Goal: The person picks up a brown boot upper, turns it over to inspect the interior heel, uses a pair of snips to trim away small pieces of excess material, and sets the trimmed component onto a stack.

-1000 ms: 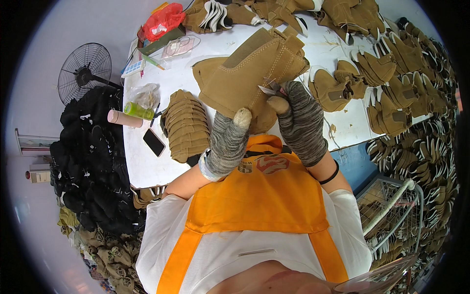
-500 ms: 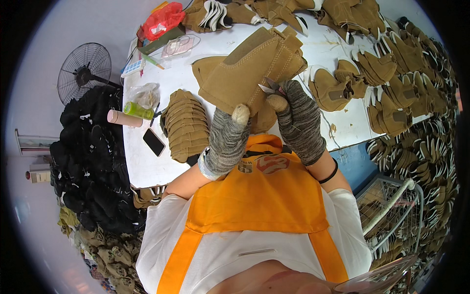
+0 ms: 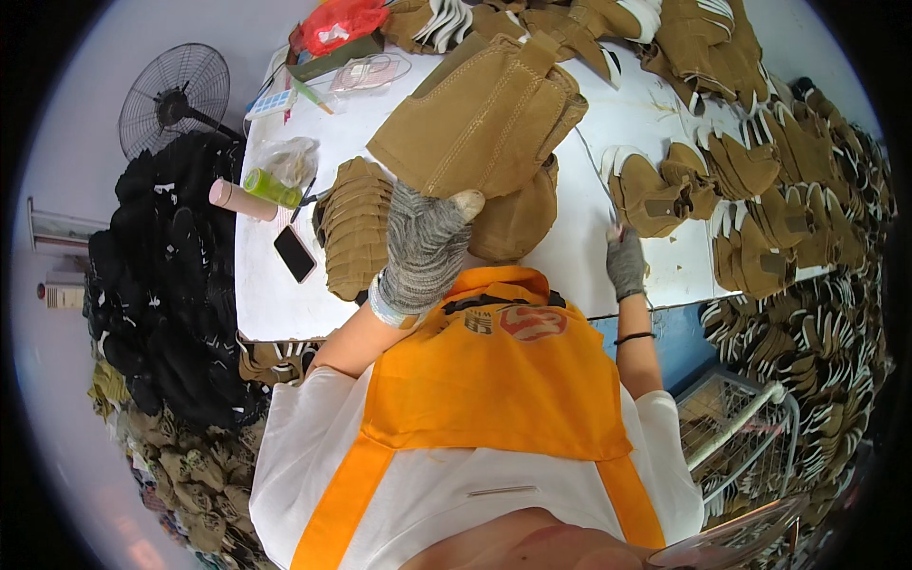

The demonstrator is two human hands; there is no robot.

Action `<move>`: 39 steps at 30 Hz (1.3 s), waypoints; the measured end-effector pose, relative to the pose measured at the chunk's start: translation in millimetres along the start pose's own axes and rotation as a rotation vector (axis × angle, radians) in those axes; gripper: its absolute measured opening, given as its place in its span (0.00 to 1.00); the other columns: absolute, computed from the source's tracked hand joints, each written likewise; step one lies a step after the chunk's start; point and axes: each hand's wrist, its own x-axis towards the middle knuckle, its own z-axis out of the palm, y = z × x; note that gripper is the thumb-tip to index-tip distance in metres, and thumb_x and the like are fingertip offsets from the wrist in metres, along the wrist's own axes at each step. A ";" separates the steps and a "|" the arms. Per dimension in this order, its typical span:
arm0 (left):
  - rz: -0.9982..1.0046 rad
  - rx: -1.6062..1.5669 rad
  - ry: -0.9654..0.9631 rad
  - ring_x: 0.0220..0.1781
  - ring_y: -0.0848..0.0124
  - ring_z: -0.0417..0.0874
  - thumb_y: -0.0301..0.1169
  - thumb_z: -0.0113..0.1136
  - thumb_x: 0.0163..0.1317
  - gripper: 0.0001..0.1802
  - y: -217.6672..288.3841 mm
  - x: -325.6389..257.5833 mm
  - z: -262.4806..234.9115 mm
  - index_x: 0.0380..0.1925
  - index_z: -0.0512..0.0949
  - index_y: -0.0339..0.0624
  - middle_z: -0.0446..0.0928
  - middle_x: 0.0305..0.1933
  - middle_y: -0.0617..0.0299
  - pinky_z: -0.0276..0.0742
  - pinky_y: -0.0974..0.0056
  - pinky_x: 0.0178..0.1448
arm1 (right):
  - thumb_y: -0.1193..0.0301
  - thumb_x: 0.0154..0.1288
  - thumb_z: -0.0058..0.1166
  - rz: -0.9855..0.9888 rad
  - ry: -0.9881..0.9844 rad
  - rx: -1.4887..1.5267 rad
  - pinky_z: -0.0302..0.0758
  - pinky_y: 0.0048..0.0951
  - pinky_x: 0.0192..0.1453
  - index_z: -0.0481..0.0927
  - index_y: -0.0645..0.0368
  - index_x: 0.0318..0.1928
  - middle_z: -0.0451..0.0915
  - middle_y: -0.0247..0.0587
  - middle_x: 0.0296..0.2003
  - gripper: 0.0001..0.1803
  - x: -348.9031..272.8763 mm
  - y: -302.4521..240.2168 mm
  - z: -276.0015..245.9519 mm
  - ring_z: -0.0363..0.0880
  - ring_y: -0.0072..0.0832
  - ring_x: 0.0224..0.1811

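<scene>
A worker in an orange apron (image 3: 494,380) sorts tan shoe uppers at a white table (image 3: 589,237). Far to the left of the hands, a fan (image 3: 171,95) stands on the floor above a heap of black pieces (image 3: 161,285). Nearer, on the table's left edge, lie a pink tube (image 3: 242,200), a green bottle (image 3: 271,188) and a phone (image 3: 294,254), with a stack of tan pieces (image 3: 353,226) just left of the left hand.

The left hand (image 3: 426,249), in a grey knit glove, is closed on the lower edge of a tan upper (image 3: 484,119), thumb pressed on its near face, holding it raised above the table. Just right of that hand, partly under the raised upper, a rounded tan piece (image 3: 518,218) lies on the table.

The right hand (image 3: 625,261), also gloved, rests at the table's near edge, well apart from the left, its fingers pointing toward a thin thread or strip (image 3: 594,176) on the tabletop; whether it grips anything cannot be made out. Just beyond it sits a folded upper with a white lining (image 3: 646,195). Further right, rows of finished uppers (image 3: 788,199) cover the table and spill past its edge, above a wire basket (image 3: 731,427) on the floor.
</scene>
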 end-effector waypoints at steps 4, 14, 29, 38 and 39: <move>-0.031 -0.013 -0.012 0.63 0.65 0.69 0.27 0.65 0.55 0.33 3.0 0.4 2.6 0.61 0.64 0.41 0.69 0.60 0.58 0.64 0.60 0.68 | 0.66 0.64 0.51 0.047 0.034 -0.190 0.73 0.44 0.51 0.72 0.61 0.54 0.76 0.56 0.44 0.20 -29.1 59.5 46.9 0.76 0.49 0.48; 0.138 0.775 -0.268 0.55 0.63 0.75 0.31 0.62 0.61 0.21 -13.1 -8.4 11.3 0.54 0.72 0.38 0.75 0.53 0.55 0.71 0.61 0.59 | 0.38 0.62 0.49 -0.165 -0.319 1.140 0.65 0.37 0.66 0.59 0.61 0.68 0.68 0.49 0.61 0.46 -37.0 -138.6 -56.5 0.69 0.34 0.61; -0.086 0.602 -0.666 0.60 0.69 0.72 0.33 0.63 0.62 0.31 -22.4 -9.7 -10.0 0.63 0.64 0.37 0.69 0.63 0.55 0.69 0.62 0.66 | 0.50 0.67 0.51 -0.259 -0.294 1.340 0.69 0.35 0.65 0.57 0.64 0.67 0.66 0.46 0.62 0.39 -60.6 -206.0 -73.7 0.68 0.34 0.63; -0.235 0.294 -0.293 0.53 0.69 0.75 0.50 0.66 0.58 0.36 -14.6 -9.5 -6.9 0.57 0.68 0.36 0.75 0.52 0.55 0.74 0.65 0.54 | 0.67 0.71 0.49 -0.394 0.054 0.957 0.69 0.32 0.65 0.61 0.64 0.64 0.71 0.47 0.58 0.25 -72.6 -188.6 -65.8 0.71 0.33 0.60; -0.209 0.294 -0.287 0.53 0.70 0.75 0.50 0.66 0.57 0.37 -15.5 -9.8 -7.4 0.58 0.68 0.36 0.74 0.53 0.54 0.74 0.65 0.54 | 0.67 0.71 0.49 -0.388 0.079 0.863 0.69 0.32 0.65 0.62 0.64 0.63 0.71 0.47 0.58 0.25 -71.3 -182.7 -61.9 0.71 0.33 0.60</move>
